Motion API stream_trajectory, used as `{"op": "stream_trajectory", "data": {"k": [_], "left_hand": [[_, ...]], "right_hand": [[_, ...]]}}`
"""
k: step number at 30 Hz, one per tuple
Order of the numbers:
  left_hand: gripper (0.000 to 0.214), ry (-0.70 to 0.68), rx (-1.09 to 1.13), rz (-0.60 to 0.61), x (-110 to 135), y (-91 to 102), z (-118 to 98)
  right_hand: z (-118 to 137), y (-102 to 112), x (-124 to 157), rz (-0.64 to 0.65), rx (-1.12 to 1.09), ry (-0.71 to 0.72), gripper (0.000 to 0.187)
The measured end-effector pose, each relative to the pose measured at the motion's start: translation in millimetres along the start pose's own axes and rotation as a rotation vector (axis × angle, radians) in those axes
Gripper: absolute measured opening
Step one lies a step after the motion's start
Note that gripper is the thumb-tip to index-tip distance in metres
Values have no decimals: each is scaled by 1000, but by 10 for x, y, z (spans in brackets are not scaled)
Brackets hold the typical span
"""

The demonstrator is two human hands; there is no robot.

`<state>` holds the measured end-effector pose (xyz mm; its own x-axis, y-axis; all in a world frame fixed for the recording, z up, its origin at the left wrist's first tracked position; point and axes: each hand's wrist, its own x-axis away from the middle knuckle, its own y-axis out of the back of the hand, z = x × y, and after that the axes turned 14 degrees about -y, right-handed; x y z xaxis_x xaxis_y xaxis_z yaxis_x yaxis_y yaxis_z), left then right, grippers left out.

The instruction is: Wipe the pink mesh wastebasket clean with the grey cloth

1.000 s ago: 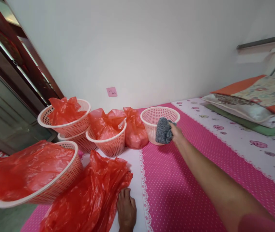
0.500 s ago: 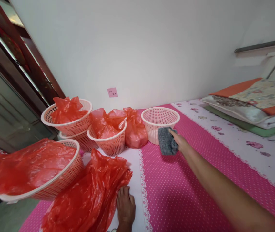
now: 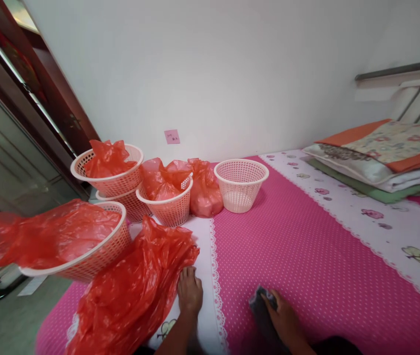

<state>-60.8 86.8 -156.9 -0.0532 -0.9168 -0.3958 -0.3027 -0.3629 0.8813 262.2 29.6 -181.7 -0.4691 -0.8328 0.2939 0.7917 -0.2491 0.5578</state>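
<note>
My right hand is closed on a folded grey cloth, low over the pink dotted part of the bedspread near me. The cloth looks fuzzy; its lower part fades into shadow. On the white strip of the bedspread, my left hand rests with its fingers lying flat. Its fingertips are at the edge of a large crumpled red plastic bag. Farther off, by the wall, stands a pale pink plastic basket with no bag in it.
Left of that basket sit a filled red bag and a bag-lined basket. Two stacked baskets stand beyond, and another bag-lined basket is at the bed's left edge. Folded bedding lies at right. A pink note is on the wall.
My right hand has drawn back from beside the pale pink basket toward me, bringing the grey cloth along. My left hand stays by the red bag. The view has shifted slightly.
</note>
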Motion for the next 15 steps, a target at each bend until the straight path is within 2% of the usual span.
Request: {"op": "stream_trajectory", "data": {"k": [4, 7, 9, 11, 15], "left_hand": [[38, -20, 3, 23, -4, 6, 10], [48, -43, 7, 44, 187, -9, -22], [57, -66, 13, 72, 478, -44, -52], [65, -106, 36, 99, 869, -97, -60], [86, -141, 153, 212, 1568, -151, 58]], "right_hand": [[32, -83, 0, 26, 179, 77, 58], [87, -69, -29, 12, 174, 101, 52], [94, -62, -31, 6, 141, 107, 47], [83, -67, -21, 8, 121, 99, 46], [16, -107, -2, 8, 75, 107, 53]]}}
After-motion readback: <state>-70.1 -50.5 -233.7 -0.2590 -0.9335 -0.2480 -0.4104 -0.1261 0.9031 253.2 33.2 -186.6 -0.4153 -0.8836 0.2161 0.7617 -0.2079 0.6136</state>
